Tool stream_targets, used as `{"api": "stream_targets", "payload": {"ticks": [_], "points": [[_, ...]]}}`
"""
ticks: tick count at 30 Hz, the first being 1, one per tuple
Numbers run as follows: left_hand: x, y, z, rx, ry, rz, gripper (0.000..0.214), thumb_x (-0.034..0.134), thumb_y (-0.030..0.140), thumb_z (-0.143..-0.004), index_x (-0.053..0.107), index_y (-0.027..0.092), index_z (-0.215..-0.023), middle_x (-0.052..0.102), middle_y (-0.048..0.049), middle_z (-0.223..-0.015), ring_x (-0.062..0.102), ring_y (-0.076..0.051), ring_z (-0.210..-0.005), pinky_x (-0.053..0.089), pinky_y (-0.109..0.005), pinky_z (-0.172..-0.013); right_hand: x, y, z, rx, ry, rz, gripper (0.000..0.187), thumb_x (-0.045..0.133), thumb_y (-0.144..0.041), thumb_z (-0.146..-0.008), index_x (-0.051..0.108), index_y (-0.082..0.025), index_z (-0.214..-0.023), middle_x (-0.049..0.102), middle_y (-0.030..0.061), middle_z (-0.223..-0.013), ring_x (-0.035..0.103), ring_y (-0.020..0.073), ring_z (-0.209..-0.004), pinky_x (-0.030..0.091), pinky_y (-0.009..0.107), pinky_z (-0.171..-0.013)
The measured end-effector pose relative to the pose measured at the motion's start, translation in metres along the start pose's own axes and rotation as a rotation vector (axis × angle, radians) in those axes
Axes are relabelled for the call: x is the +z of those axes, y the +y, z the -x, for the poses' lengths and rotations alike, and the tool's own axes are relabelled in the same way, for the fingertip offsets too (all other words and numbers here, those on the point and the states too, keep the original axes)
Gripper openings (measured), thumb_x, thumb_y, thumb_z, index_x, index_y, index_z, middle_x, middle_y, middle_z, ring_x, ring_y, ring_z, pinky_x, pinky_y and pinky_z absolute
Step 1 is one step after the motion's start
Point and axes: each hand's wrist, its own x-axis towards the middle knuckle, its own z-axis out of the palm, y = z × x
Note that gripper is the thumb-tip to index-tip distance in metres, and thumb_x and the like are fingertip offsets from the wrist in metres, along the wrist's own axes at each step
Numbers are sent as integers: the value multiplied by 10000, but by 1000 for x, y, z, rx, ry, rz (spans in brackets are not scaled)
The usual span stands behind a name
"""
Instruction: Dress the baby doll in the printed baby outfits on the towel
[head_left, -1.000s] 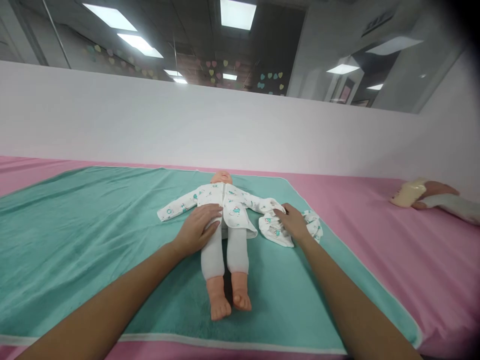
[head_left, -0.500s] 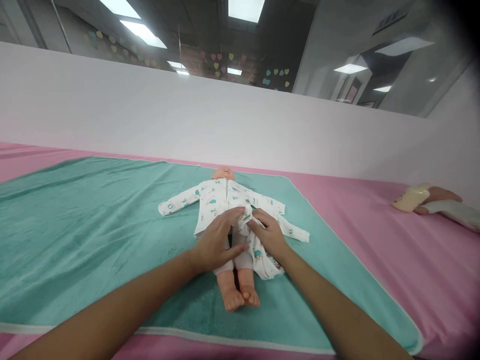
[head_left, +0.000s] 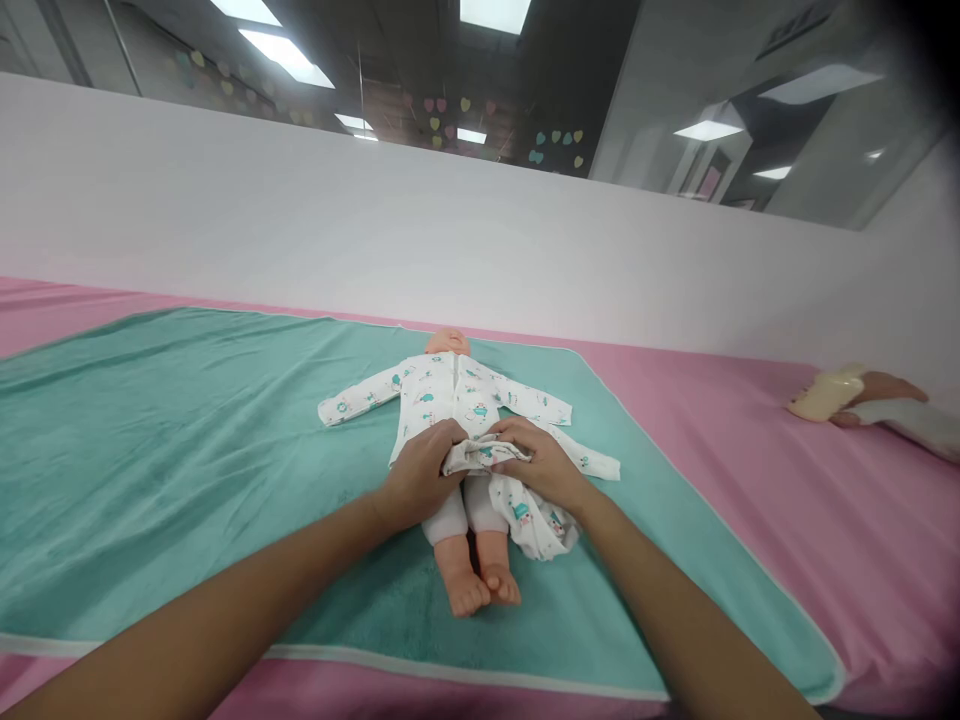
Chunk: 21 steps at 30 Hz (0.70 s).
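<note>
A baby doll [head_left: 448,342] lies on its back in a white printed long-sleeved top [head_left: 427,400], its bare feet toward me. White fabric covers its upper legs. Across its lower belly, my left hand [head_left: 426,468] grips the near edge of matching baby pants [head_left: 536,520]. My right hand [head_left: 541,462] pinches the same garment a short way to the right, so a gathered band stretches between both hands. The rest of the pants lies bunched beside the doll's legs, and a tube-like part sticks out to the right. My fingertips are partly hidden in the cloth.
The doll lies on a teal blanket [head_left: 262,500] with a pale border, spread over a pink sheet [head_left: 675,400]. To the far right lie a yellowish bottle [head_left: 825,393] and part of another doll-like limb [head_left: 892,388]. A white wall [head_left: 375,230] rises behind, with glass above.
My left hand has closed from spread fingers onto the pants' edge. The bunched cloth is now drawn out sideways between both hands.
</note>
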Motion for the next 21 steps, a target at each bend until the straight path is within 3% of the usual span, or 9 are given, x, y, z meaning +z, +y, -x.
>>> {"api": "stream_targets", "payload": {"ticks": [3, 6, 10, 13, 15, 17, 19, 21], "points": [[0, 1, -1, -15, -11, -7, 106, 528, 307, -838, 516, 202, -828, 565, -10, -803, 526, -169, -756, 421, -291, -659, 0, 6, 0, 38, 58, -33, 219, 659, -403, -785, 638, -185, -795, 564, 46, -1027, 546, 176, -961, 396, 327, -887], [-2, 7, -2, -122, -12, 31, 147, 565, 342, -815, 530, 199, -807, 585, -2, -788, 539, -168, -738, 424, -285, -644, 0, 4, 5, 83, 139, -44, 304, 638, -437, -789, 583, -163, -670, 565, 41, -960, 548, 168, -898, 399, 320, -847], [-21, 29, 4, -301, -77, 138, 235, 592, 425, -779, 547, 195, -771, 605, 17, -736, 552, -168, -696, 430, -274, -598, -15, -26, 23, 108, 137, -27, 344, 628, -454, -791, 559, -166, -616, 572, 37, -961, 547, 169, -899, 400, 313, -829], [-49, 62, 16, -340, -94, 222, 243, 640, 428, -719, 570, 197, -745, 611, 20, -702, 560, -170, -662, 435, -270, -559, -37, -75, 41, 64, 233, -52, 343, 629, -458, -792, 559, -172, -617, 562, 34, -1042, 535, 171, -956, 408, 303, -835], [-72, 91, 23, -313, -10, 273, 244, 655, 431, -697, 586, 208, -768, 624, 13, -720, 572, -171, -646, 449, -278, -541, -53, -119, 50, 53, 320, -173, 374, 568, -490, -833, 543, -170, -640, 560, 33, -1042, 550, 146, -863, 440, 275, -719], [-94, 120, 27, -251, 120, 314, 308, 653, 499, -690, 590, 226, -816, 625, 4, -719, 579, -174, -612, 462, -301, -517, -66, -169, 56, -21, 370, -308, 407, 511, -569, -841, 541, -187, -702, 569, 17, -883, 537, 122, -721, 429, 246, -589], [-113, 141, 28, -178, 214, 284, 359, 533, 571, -781, 589, 261, -954, 640, -5, -762, 612, -208, -671, 491, -357, -555, -75, -215, 59, -122, 379, -407, 495, 408, -625, -864, 475, -190, -636, 485, -21, -669, 482, 92, -589, 405, 229, -535], [-126, 147, 31, -143, 263, 91, 379, 337, 549, -903, 568, 307, -1084, 656, -9, -886, 632, -242, -805, 508, -421, -650, -78, -250, 61, -224, 371, -503, 532, 373, -606, -888, 374, -182, -567, 349, -45, -560, 391, 57, -488, 362, 207, -494]]}}
